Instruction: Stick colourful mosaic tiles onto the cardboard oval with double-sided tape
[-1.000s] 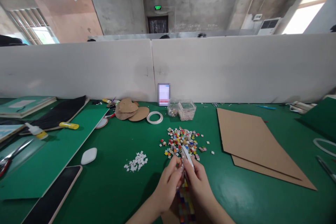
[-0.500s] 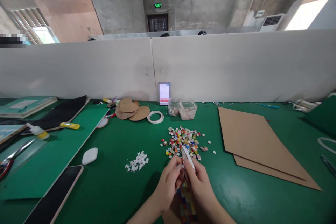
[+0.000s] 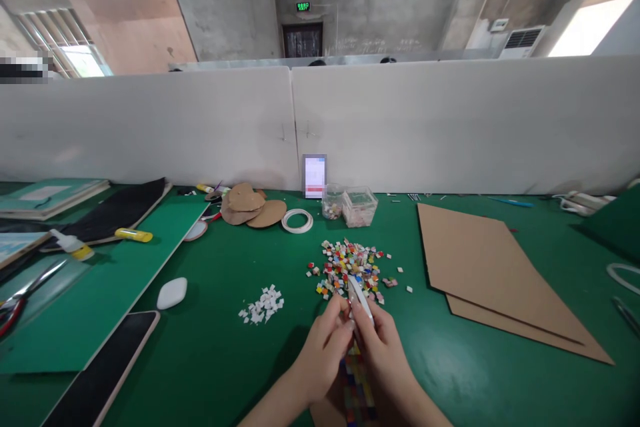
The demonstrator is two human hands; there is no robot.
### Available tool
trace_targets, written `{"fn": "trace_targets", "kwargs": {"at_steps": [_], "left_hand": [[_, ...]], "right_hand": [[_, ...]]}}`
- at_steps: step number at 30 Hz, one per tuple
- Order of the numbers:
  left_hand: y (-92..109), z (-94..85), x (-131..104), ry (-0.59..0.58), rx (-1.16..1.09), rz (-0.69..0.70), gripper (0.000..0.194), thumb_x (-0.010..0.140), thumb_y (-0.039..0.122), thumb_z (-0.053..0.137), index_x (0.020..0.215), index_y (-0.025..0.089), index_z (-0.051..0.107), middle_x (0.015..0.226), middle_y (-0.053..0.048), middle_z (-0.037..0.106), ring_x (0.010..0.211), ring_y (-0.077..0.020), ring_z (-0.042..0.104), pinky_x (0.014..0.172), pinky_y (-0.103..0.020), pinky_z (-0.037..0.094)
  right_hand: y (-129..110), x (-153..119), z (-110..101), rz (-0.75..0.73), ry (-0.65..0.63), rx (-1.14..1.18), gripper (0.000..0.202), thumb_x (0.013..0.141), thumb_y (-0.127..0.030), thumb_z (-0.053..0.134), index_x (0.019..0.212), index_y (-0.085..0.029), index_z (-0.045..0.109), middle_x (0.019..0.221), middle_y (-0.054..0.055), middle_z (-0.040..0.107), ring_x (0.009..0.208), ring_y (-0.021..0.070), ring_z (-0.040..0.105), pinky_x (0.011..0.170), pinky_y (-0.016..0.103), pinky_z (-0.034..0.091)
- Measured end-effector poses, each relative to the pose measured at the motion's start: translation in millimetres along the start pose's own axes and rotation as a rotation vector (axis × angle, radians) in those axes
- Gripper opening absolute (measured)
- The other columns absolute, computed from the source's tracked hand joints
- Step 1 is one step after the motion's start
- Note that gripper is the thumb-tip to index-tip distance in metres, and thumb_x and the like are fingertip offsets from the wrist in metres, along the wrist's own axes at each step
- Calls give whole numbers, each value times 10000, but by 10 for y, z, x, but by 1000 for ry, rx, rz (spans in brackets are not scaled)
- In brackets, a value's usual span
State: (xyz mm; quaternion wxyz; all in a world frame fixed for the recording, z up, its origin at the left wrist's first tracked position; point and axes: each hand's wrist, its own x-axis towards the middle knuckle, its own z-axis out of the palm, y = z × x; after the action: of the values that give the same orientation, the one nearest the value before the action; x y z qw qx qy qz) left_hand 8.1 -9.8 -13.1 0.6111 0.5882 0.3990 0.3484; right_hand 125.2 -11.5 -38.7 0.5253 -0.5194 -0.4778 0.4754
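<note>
A glossy green counter (image 3: 210, 373) carries a loose heap of multicoloured mosaic tiles (image 3: 345, 257), a few strays at its edges. Left of it lie a small scatter of white chips (image 3: 263, 305) and a rounded white case (image 3: 173, 293); farther left, a large green board (image 3: 140, 287). Behind the heap sit a white ring (image 3: 297, 221), overlapping cardboard discs (image 3: 267, 214) and a clear square tub (image 3: 361, 203). Two overlapping cardboard sheets (image 3: 485, 253) lie to the right.
</note>
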Motion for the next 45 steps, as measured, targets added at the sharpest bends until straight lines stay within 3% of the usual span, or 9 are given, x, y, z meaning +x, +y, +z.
{"fn": "trace_targets", "kwargs": {"at_steps": [7, 15, 20, 30, 35, 45], "left_hand": [[-9, 32, -4, 25, 6, 28, 182, 882, 330, 338, 784, 187, 396, 565, 74, 323, 474, -75, 276, 485, -205, 254], [-7, 40, -13, 87, 117, 105, 175, 888, 269, 334, 747, 185, 395, 632, 38, 422, 554, -98, 365, 543, -214, 299], [-16, 56, -24, 99, 160, 138, 182, 901, 251, 299, 759, 188, 394, 679, 24, 463, 599, -109, 407, 573, -220, 311], [-81, 52, -5, 121, 123, 117, 240, 917, 275, 255, 727, 188, 373, 666, 21, 425, 601, -110, 386, 578, -231, 307], [-2, 51, -23, 57, 93, 106, 218, 919, 289, 265, 787, 189, 407, 648, 33, 423, 580, -107, 387, 555, -221, 308], [-8, 45, -13, 23, 117, 126, 188, 909, 294, 300, 800, 184, 405, 722, 15, 480, 656, -120, 438, 608, -233, 330]], "right_hand": [[-11, -10, 1, 21, 47, 36, 444, 750, -522, 551, 874, -118, 688, 755, 81, 660, 709, 212, 570, 650, 282, 464], [17, -34, 21, 60, 81, 74, 455, 746, -509, 569, 958, -123, 682, 919, 112, 683, 873, 252, 592, 790, 340, 456], [37, -57, 43, 106, 176, 87, 444, 708, -510, 608, 942, -143, 696, 936, 99, 684, 890, 254, 600, 775, 324, 477], [-9, -77, 54, 16, 62, 79, 426, 762, -504, 548, 899, -132, 702, 777, 86, 678, 677, 196, 591, 600, 255, 493], [-61, -52, 46, 56, 137, 101, 459, 721, -528, 581, 890, -116, 694, 755, 86, 663, 762, 233, 600, 680, 293, 496], [18, -50, 30, 22, 115, 50, 416, 772, -487, 545, 899, -116, 682, 726, 75, 641, 750, 224, 579, 677, 290, 481]]}}
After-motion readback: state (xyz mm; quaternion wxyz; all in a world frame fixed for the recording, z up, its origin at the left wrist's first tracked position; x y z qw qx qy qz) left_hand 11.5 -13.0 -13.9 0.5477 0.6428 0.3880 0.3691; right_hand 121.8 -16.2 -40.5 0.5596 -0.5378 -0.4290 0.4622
